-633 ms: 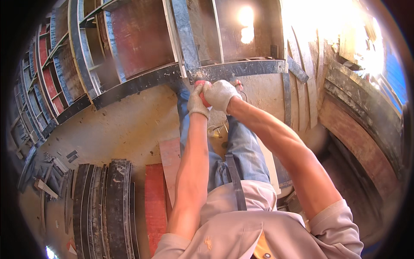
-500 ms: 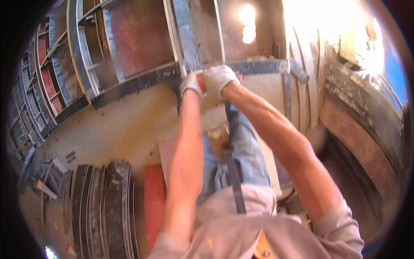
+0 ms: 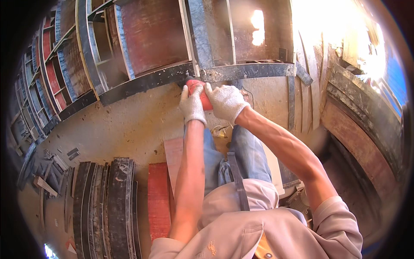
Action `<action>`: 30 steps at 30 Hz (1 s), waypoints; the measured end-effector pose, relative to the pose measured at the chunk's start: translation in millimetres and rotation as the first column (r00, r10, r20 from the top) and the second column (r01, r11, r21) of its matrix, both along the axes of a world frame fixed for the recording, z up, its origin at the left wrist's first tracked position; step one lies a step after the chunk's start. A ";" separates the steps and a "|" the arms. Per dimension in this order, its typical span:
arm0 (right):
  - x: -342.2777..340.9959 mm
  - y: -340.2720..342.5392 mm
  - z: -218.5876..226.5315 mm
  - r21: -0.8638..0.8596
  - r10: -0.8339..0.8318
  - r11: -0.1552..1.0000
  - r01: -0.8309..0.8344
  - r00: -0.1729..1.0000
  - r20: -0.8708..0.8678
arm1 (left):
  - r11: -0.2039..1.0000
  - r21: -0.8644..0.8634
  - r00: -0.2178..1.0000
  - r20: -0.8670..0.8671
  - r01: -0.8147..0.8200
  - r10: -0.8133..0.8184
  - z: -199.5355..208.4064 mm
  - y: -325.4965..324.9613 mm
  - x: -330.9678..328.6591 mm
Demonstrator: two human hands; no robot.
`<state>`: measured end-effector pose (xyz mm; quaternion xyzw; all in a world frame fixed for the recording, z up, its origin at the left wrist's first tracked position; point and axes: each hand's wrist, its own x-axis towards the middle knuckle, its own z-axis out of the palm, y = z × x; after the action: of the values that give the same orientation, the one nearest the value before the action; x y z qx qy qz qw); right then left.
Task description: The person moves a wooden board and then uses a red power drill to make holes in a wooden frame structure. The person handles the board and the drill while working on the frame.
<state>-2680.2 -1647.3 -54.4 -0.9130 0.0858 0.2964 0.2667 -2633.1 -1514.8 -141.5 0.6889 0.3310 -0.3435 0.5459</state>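
A red power drill [image 3: 205,102] with a dark nose sits between my two gloved hands, its tip against or very near the dark curved beam [image 3: 151,77] of a large framed panel. My left hand [image 3: 192,105] wraps the drill's left side, fingers pointing toward the beam. From the right, my right hand [image 3: 227,103] closes around the drill's rear and grip. Both gloves are pale knit. Upright bars meet the beam just beyond the drill's tip, with a reddish-brown board [image 3: 148,36] between them. The exact contact point is too small to make out.
Stacked dark curved strips [image 3: 99,207] and a red board [image 3: 158,198] lie at the lower left. Scrap pieces [image 3: 49,175] are scattered farther left. Long boards [image 3: 304,99] stand at the right, beside a heavy curved panel [image 3: 366,112]. A thin cord [image 3: 251,97] shows past my right wrist.
My hands and the drill sit a little closer to me and lower in view. More of the drill's red body now shows; both hands still hold it.
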 end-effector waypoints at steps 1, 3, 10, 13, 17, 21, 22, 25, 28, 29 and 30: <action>6.3 1.3 -1.1 -0.010 -0.004 1.000 0.004 1.000 0.018 | 0.998 -0.004 0.998 -0.037 -0.055 0.055 -2.0 0.4 6.3; 15.9 3.3 -7.2 -0.006 -0.005 1.000 0.005 1.000 0.003 | 0.997 -0.015 0.995 -0.064 -0.076 0.075 -1.7 -1.1 16.6; 29.6 -0.1 -22.3 0.009 -0.010 1.000 0.011 0.998 -0.060 | 0.992 0.053 0.977 -0.172 -0.115 0.123 8.3 -14.7 35.1; 37.7 -1.0 -23.3 0.019 0.002 1.000 -0.001 0.999 -0.051 | 0.992 0.062 0.974 -0.192 -0.112 0.122 -7.3 -9.4 40.9; 46.8 0.8 -23.4 -0.005 0.021 1.000 -0.021 0.997 -0.068 | 0.983 0.059 0.958 -0.219 -0.175 0.184 -9.1 -11.3 45.2; 53.5 -0.1 -22.1 -0.026 0.058 0.998 -0.062 0.992 -0.115 | 0.969 0.006 0.956 -0.162 -0.246 0.243 -18.8 -11.5 39.1; 55.3 0.0 -22.1 -0.040 0.082 0.995 -0.087 0.991 -0.108 | 0.953 -0.050 0.940 -0.186 -0.299 0.285 -19.8 -10.8 37.1; 70.5 5.8 -19.5 -0.045 0.200 0.978 -0.204 0.976 -0.085 | 0.916 -0.206 0.923 -0.253 -0.345 0.291 -48.0 16.8 32.8; 92.6 3.5 -7.1 -0.059 0.295 0.950 -0.306 0.945 -0.144 | 0.893 -0.248 0.879 -0.400 -0.376 0.259 -32.8 11.9 46.0; 100.4 -2.2 -4.9 -0.047 0.307 0.947 -0.317 0.939 -0.155 | 0.885 -0.217 0.845 -0.454 -0.411 0.282 -26.6 5.2 52.8; 110.0 -6.2 -3.3 -0.041 0.320 0.943 -0.330 0.934 -0.159 | 0.875 -0.191 0.812 -0.498 -0.445 0.304 -26.3 -0.4 63.7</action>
<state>-2570.3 -1653.5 -57.8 -0.8981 -0.0365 0.4013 0.1763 -2569.4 -1515.2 -167.8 0.4191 0.5237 -0.4246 0.6081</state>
